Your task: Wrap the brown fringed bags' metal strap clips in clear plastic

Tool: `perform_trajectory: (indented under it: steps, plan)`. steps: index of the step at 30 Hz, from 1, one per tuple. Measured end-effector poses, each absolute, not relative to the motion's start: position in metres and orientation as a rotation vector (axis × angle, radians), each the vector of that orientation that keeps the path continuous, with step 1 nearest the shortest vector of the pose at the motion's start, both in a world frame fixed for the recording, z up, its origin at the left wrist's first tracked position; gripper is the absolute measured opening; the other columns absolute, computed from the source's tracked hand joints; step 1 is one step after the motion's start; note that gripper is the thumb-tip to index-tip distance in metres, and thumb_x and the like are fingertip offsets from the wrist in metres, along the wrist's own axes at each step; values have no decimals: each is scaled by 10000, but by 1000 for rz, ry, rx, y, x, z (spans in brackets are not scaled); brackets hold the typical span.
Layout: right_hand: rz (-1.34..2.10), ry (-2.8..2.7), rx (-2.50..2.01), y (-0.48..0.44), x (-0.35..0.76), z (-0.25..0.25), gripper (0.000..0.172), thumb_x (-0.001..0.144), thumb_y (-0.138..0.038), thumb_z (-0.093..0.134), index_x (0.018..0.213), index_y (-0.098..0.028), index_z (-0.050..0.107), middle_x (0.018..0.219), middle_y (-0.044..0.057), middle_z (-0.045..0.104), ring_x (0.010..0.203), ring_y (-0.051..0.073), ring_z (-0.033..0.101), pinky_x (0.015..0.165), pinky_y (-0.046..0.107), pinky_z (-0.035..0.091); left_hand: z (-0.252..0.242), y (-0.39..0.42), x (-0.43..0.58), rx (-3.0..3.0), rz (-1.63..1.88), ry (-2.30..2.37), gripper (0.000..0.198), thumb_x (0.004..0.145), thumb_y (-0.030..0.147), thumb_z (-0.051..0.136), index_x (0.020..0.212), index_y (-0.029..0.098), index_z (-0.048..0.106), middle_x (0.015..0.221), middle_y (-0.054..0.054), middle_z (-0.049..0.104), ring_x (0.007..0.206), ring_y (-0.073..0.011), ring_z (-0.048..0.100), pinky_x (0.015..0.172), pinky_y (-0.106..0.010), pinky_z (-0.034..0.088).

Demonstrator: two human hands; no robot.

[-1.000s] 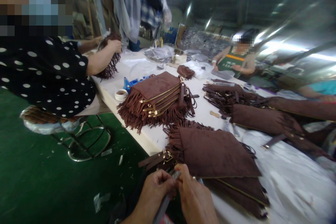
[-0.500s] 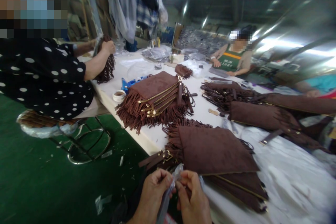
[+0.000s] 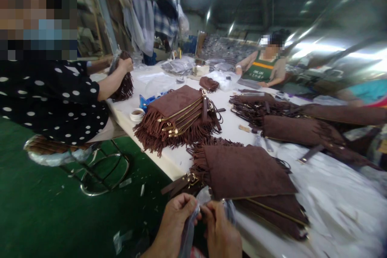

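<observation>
At the table's near edge, my left hand (image 3: 178, 217) pinches a strip of clear plastic wrap (image 3: 188, 229) between thumb and fingers. My right hand (image 3: 219, 225) is closed close beside it, fingertips meeting at the plastic; it is slightly blurred, and exactly what it grips is partly hidden. Just beyond my hands lies a small stack of brown fringed bags (image 3: 248, 171) with gold zips. A brown strap with a metal clasp (image 3: 191, 178) hangs from the stack's left side.
Another pile of brown fringed bags (image 3: 181, 105) sits further up the white table (image 3: 169, 165), near a small round tub (image 3: 137, 114). More bags (image 3: 299, 129) lie to the right beside white sheeting (image 3: 341, 197). A co-worker in polka dots (image 3: 54, 96) sits left; another wears a green apron (image 3: 260, 68).
My right hand has turned, its fingers curling downward at the plastic. My left hand keeps its pinch. The view has shifted slightly.
</observation>
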State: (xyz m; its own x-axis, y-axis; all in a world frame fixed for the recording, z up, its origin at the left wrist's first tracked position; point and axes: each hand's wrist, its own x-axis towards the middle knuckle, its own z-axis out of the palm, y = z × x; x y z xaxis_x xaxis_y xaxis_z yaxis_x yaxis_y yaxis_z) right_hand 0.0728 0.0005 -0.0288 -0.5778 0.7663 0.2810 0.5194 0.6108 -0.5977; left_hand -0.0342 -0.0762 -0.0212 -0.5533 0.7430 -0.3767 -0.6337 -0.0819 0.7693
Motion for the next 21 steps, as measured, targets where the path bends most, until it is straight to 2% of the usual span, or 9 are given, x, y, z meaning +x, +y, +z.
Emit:
perform_trajectory:
  steps: [3, 6, 10, 13, 16, 21]
  plan:
    - [581, -2325, -947, 2, 75, -34, 420, 993, -509, 320, 869, -239, 617, 539, -22, 628, 386, 131, 579, 395, 220, 367, -21, -76, -32, 65, 1809, 1113, 337, 748, 410, 764, 768, 116, 602, 624, -44, 638, 539, -94, 507, 556, -198, 363]
    - [678, -2311, -924, 1, 79, -40, 431, 996, -502, 311, 879, -235, 628, 547, -14, 633, 398, 135, 586, 403, 222, 380, -19, -74, -29, 41, 1816, 1086, 346, 736, 406, 775, 787, 102, 619, 637, -51, 635, 558, -105, 522, 568, -207, 380]
    - [984, -2191, -1023, -1, 85, -39, 502, 956, -601, 300, 981, -234, 643, 486, -27, 601, 384, 170, 575, 436, 261, 408, -18, -75, -27, 74, 1816, 1152, 357, 738, 439, 761, 759, 117, 608, 614, -41, 623, 539, -110, 506, 557, -215, 369]
    - [1263, -1995, -1057, -4, 81, -30, 515, 918, -628, 370, 1022, -211, 655, 522, -25, 608, 424, 167, 557, 491, 269, 433, -17, -76, -26, 202, 1796, 1315, 351, 774, 474, 713, 763, 142, 597, 601, -20, 603, 519, -118, 482, 544, -229, 362]
    - [1519, -1769, -1105, -5, 69, -19, 490, 861, -633, 479, 944, -187, 664, 503, -36, 545, 421, 143, 467, 438, 255, 367, -12, -79, -26, 477, 1785, 1601, 309, 816, 463, 666, 754, 165, 611, 672, -23, 598, 606, -152, 517, 592, -248, 400]
    - [1888, -1454, -1101, -5, 49, -14, 505, 731, -671, 624, 644, -175, 576, 495, -64, 391, 463, 98, 338, 433, 228, 280, -1, -83, -18, 943, 1740, 1981, 223, 912, 349, 546, 792, 207, 667, 887, -83, 635, 870, -226, 582, 828, -291, 429]
